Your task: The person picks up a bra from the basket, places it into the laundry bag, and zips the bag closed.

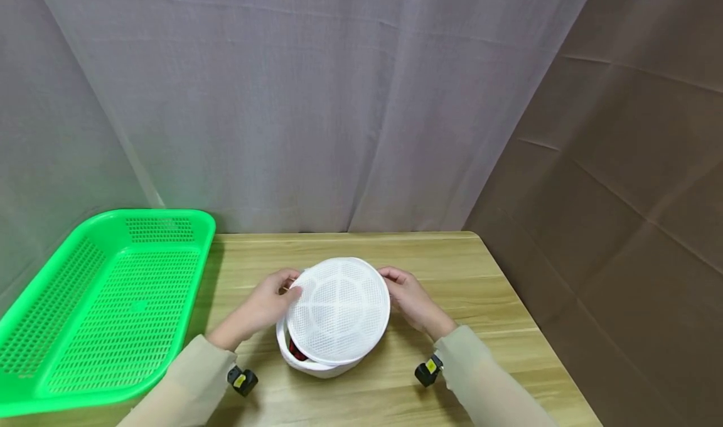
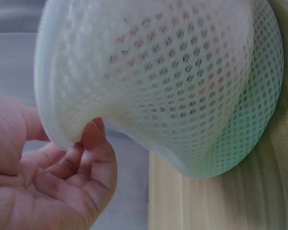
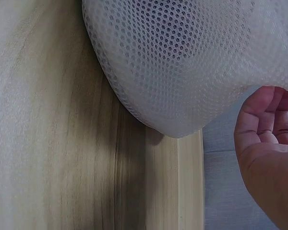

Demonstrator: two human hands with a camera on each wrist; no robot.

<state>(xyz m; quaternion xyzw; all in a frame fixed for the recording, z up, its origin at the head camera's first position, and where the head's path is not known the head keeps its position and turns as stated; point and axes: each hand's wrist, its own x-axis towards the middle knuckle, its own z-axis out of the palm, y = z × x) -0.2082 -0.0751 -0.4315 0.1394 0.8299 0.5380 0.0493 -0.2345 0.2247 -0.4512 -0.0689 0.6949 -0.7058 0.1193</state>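
Observation:
A round white mesh laundry bag [image 1: 339, 317] stands on the wooden table in front of me. Its flat top disc sits tilted over the body, and through a gap at its lower left a red and dark item [image 1: 296, 351] shows. Dark and reddish patches also show through the mesh wall [image 2: 182, 72] in the left wrist view. My left hand [image 1: 272, 298] pinches the bag's rim at the upper left, thumb on one side and curled fingers on the other. At the upper right, my right hand [image 1: 411, 296] grips the bag's edge with curled fingers; its thumb is mostly hidden.
A large green plastic basket [image 1: 194, 301] stands on the left of the table. Grey cloth [image 1: 282, 100] hangs behind the table's back edge, and brown cloth [image 1: 621, 194] runs along the right side. Each wrist carries a small black camera [image 1: 243, 381].

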